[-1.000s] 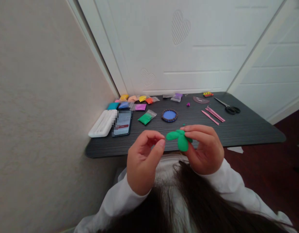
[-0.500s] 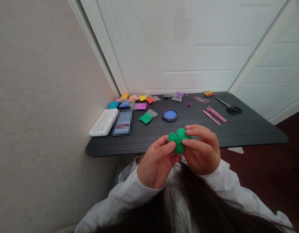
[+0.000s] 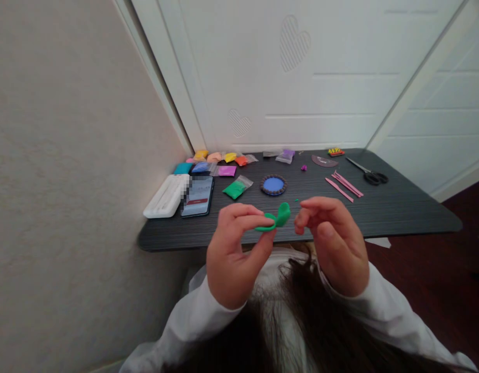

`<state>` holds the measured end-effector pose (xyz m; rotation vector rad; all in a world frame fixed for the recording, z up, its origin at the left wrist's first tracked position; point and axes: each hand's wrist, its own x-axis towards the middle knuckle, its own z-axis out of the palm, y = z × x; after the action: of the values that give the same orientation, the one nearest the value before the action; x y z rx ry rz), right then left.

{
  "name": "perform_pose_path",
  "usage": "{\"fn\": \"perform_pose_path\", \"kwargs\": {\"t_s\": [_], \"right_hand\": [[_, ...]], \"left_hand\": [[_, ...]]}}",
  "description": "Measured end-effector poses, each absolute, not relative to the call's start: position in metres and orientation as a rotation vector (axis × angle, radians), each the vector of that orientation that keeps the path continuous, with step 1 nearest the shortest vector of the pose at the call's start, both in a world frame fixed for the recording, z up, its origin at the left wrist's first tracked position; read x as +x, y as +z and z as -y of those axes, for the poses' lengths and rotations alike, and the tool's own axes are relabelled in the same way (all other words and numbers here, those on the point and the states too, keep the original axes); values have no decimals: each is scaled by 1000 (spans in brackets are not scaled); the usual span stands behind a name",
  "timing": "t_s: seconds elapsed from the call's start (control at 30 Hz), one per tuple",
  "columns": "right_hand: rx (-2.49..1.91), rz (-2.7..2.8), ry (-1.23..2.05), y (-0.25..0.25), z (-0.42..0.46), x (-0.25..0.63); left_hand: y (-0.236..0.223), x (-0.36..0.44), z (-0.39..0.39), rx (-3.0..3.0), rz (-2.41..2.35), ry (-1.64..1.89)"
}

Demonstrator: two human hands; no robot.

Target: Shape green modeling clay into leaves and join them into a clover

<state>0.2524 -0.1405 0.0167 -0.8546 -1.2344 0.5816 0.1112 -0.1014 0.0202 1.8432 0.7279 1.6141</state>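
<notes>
Between the thumb and fingers of my left hand [image 3: 239, 254] is a green clay piece with rounded lobes [image 3: 283, 214], held edge-on above the table's near edge. One lobe sticks up to the right, and part of the piece is hidden by my fingers. My right hand [image 3: 334, 238] is just right of it, not touching, its fingers loosely bent and apart with nothing in them. Beyond the hands lies a blue clay disc with a dark beaded rim [image 3: 273, 185]. A green clay packet [image 3: 237, 187] lies left of the disc, and a tiny green bit [image 3: 296, 200] lies nearer.
Several colored clay packets [image 3: 227, 170] line the back left. A phone [image 3: 197, 197] and a white case [image 3: 167, 197] lie at the left. Toward the right are pink modelling tools [image 3: 346, 184], black-handled scissors [image 3: 373, 177], a clear curved piece [image 3: 324, 161] and a purple bit [image 3: 303, 168].
My right hand has let go of the green clay piece and moved right. My left hand has turned the piece from face-on to edge-on.
</notes>
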Motion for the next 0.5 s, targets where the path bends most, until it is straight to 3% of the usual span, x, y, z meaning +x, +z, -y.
{"fn": "perform_pose_path", "kwargs": {"t_s": [0.1, 0.2, 0.4, 0.5], "right_hand": [[-840, 1240, 917, 25, 148, 248], [-873, 1184, 986, 27, 150, 243], [-912, 1074, 901, 27, 145, 241], [-929, 1076, 865, 27, 143, 241]], "left_hand": [[25, 108, 102, 2354, -838, 1862], [25, 108, 105, 2605, -871, 1894], [16, 109, 109, 2608, -857, 1831], [16, 109, 111, 2270, -851, 1841]]}}
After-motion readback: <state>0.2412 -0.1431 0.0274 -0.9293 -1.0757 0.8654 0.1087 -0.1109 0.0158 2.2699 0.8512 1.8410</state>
